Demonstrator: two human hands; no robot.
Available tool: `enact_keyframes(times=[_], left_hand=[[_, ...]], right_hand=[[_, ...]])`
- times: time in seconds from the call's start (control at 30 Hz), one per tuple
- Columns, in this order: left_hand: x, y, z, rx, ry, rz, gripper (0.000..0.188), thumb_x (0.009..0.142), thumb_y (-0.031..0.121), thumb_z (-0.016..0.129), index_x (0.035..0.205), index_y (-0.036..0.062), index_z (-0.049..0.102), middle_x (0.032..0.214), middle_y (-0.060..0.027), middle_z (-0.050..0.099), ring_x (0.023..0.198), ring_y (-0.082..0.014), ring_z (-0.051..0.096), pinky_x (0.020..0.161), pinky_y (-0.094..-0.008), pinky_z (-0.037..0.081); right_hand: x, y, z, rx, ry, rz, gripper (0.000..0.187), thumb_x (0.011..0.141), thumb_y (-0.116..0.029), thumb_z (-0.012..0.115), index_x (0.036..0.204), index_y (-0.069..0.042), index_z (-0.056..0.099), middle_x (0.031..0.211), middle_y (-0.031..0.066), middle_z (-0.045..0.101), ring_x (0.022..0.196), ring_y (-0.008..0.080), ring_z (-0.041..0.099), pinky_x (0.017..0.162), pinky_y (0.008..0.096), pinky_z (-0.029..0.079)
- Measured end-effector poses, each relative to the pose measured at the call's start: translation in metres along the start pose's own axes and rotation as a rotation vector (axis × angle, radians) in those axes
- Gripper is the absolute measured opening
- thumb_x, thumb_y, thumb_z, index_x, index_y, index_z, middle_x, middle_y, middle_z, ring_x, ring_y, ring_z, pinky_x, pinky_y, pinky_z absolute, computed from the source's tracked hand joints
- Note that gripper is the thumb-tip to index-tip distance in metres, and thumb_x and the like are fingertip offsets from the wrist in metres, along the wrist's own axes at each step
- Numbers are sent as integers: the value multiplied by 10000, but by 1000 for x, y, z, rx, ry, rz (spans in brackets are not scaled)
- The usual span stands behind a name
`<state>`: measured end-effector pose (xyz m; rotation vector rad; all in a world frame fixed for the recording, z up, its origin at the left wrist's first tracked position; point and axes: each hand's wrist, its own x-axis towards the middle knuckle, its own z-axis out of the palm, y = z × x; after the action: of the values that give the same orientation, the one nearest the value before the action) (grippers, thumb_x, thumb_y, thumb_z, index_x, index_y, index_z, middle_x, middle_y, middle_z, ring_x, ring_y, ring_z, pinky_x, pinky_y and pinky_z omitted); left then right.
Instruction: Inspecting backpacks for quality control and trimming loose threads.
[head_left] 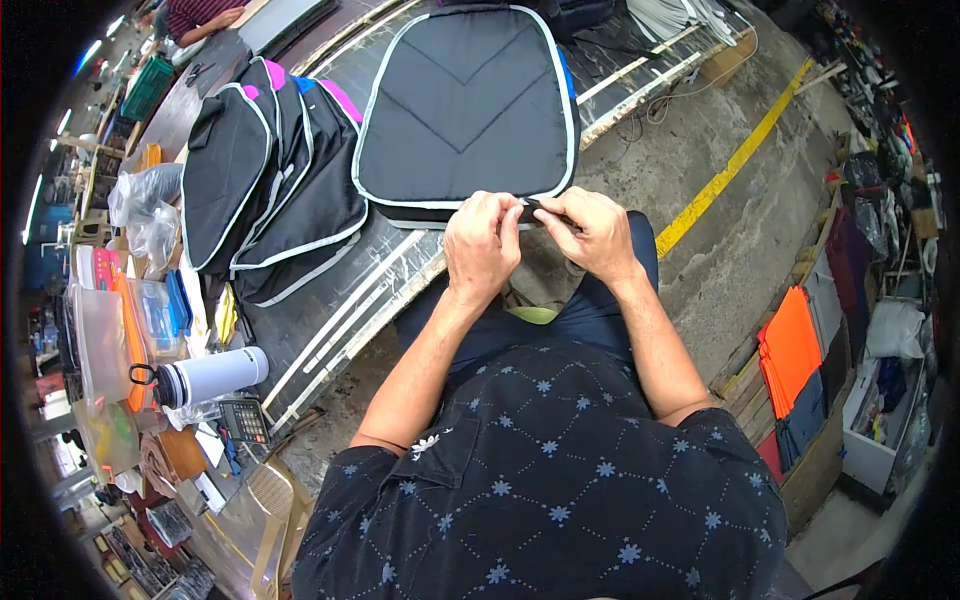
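A black padded bag (pixel 460 110), shaped like a backpack, lies on the table in front of me. Pale grey piping runs round its edge and V-shaped stitching crosses its top. At its near edge my left hand (pixel 482 245) is closed, thumb and fingers pinched together. What it pinches is mostly hidden. Close beside it, my right hand (pixel 592 232) pinches a small dark strip (pixel 531 203), which shows in the narrow gap between the hands. Whether the strip is fixed to the bag cannot be made out.
More black bags (pixel 225 180) with grey piping overlap at the left. Near the table's left end are a white bottle (pixel 222 376), a calculator (pixel 245 421) and plastic boxes (pixel 103 335). A plastic chair (pixel 272 510) stands below. Orange cloth (pixel 790 345) hangs at the right.
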<state>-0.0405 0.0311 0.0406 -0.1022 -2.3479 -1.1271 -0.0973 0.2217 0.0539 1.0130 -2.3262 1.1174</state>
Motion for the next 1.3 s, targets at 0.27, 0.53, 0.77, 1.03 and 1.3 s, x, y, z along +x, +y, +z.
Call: enact_keyframes(times=[0.27, 0.53, 0.77, 1.03, 1.3], left_hand=[[-4, -1, -3, -32, 42, -11, 99, 936, 1, 734, 1003, 18, 662, 909, -151, 665, 817, -370, 668, 736, -463, 523], [6, 4, -13, 169, 136, 135, 244, 892, 78, 804, 1117, 53, 714, 989, -114, 675, 924, -327, 669, 812, -453, 518], [22, 11, -19, 305, 14, 195, 224, 869, 115, 844, 1067, 56, 758, 927, -101, 680, 876, -302, 680, 790, -436, 534], [3, -13, -8, 54, 79, 189, 149, 872, -24, 786, 981, 39, 707, 924, -103, 726, 820, -293, 706, 737, -408, 540], [-7, -15, -6, 5, 97, 166, 137, 893, -25, 767, 989, 47, 699, 918, -92, 719, 799, -271, 682, 784, -395, 507]], right_hand=[[1, -2, -2, 11, 1, 48, 141, 899, -145, 851, 993, -73, 775, 869, 80, 741, 748, 290, 724, 693, 400, 560], [-2, 2, 0, 72, 11, 83, 158, 892, -144, 858, 999, -60, 778, 913, 89, 766, 809, 297, 757, 723, 394, 584], [-1, 0, -1, 50, 10, 63, 158, 894, -151, 856, 1007, -69, 780, 916, 87, 767, 806, 295, 752, 719, 392, 581], [-2, -2, -3, 160, -6, 155, 161, 901, -166, 858, 1012, -63, 803, 896, 86, 767, 767, 275, 749, 689, 378, 571], [1, -14, -1, 92, -20, 76, 171, 875, -148, 873, 999, -57, 798, 900, 88, 780, 744, 267, 754, 667, 363, 575]])
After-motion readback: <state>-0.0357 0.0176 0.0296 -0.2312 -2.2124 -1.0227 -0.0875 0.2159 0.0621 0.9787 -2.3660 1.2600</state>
